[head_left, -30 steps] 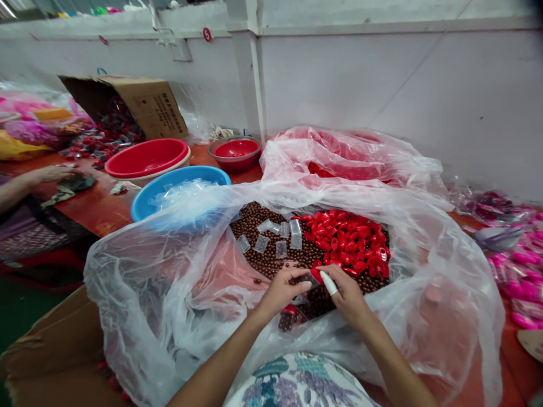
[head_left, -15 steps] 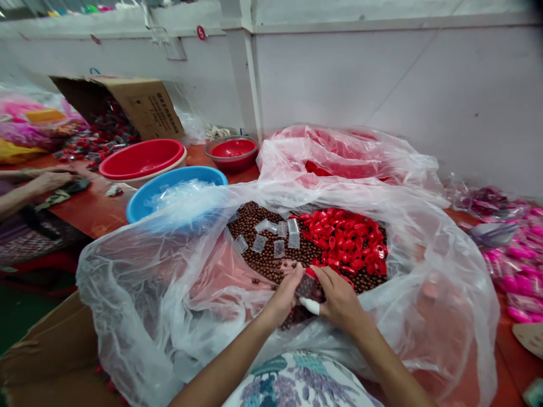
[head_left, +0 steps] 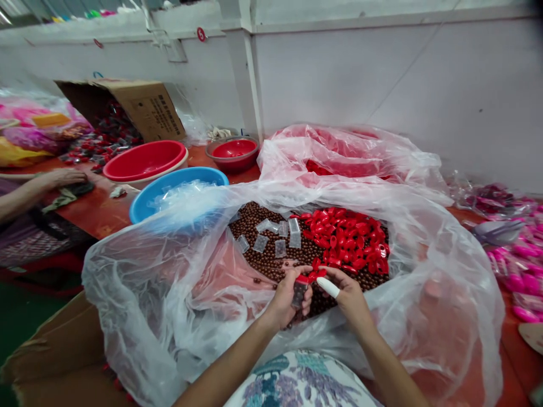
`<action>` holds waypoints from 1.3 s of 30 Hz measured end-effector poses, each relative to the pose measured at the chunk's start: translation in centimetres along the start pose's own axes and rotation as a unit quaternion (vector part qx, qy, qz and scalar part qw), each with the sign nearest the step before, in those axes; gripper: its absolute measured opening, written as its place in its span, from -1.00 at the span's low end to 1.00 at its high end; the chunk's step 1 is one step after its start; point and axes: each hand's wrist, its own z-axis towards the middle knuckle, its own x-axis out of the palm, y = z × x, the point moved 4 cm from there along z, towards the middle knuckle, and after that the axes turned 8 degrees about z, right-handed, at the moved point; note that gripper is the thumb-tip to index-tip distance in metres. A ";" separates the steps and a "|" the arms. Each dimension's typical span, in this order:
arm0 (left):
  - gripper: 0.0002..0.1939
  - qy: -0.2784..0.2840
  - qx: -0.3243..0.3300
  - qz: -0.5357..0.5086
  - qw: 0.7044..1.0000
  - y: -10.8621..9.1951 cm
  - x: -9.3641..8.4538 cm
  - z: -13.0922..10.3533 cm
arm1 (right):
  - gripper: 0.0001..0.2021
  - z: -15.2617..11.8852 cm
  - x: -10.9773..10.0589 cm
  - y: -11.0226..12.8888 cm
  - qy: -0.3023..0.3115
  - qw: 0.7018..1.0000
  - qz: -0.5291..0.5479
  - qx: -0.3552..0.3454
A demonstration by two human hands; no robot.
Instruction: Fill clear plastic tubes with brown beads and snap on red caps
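My left hand [head_left: 285, 298] is closed round a small clear plastic box [head_left: 299, 291] with a red top edge and dark contents. Close by, my right hand [head_left: 348, 291], with a white cover on its thumb, pinches a small red plastic piece [head_left: 317, 275] at the fingertips. Both hands hover over brown beads [head_left: 271, 257] spread in an open clear plastic bag [head_left: 144, 282]. A heap of glossy red plastic pieces [head_left: 352, 240] lies on the beads at the right. Several empty clear boxes [head_left: 294, 233] are scattered on the beads at the left.
Behind the bag stand a blue basin [head_left: 138, 206] of clear boxes, a red basin [head_left: 144, 161] and a smaller red bowl [head_left: 233, 148]. A cardboard box [head_left: 148, 110] spills small items. Pink packets [head_left: 526, 277] lie right. A co-worker's hand [head_left: 63, 178] is at left.
My hands have drawn apart from around the clear box. The box now sits upright in my left hand, and my right hand has shifted right with a red piece at its fingertips.
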 end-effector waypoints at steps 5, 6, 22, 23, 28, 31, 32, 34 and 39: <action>-0.41 -0.041 0.014 0.025 0.999 0.2 -0.2 0.2 | -0.39 -1.1 1.7 1.8 0.049 0.963 -0.222 -0.143; -0.36 -0.050 0.008 0.028 0.998 0.3 -0.3 0.2 | -0.31 -1.5 2.2 2.0 0.071 0.942 -0.277 -0.178; -0.63 -0.025 -0.003 0.008 1.000 1.5 0.2 0.2 | -0.41 -2.2 3.8 2.5 0.120 0.813 -0.478 -0.310; -0.64 -0.020 -0.007 0.001 1.000 1.6 0.2 0.2 | -0.42 -2.2 3.9 2.5 0.121 0.812 -0.477 -0.314; -0.62 0.023 -0.020 -0.036 0.999 1.5 0.4 0.1 | -0.44 -2.3 3.8 2.1 0.115 0.815 -0.467 -0.324; -0.55 0.034 -0.007 -0.037 0.999 1.3 0.6 0.0 | -0.43 -2.3 3.6 1.8 0.100 0.819 -0.461 -0.327; -0.53 0.029 -0.008 -0.031 0.999 1.4 0.6 0.0 | -0.43 -2.3 3.6 1.6 0.094 0.820 -0.460 -0.327; -0.53 0.015 -0.007 -0.018 1.000 1.5 0.4 0.0 | -0.43 -2.5 3.6 1.5 0.085 0.819 -0.459 -0.333; -0.51 -0.004 0.015 -0.005 1.000 1.5 0.1 -0.1 | -0.38 -2.9 3.9 1.5 0.082 0.817 -0.452 -0.347</action>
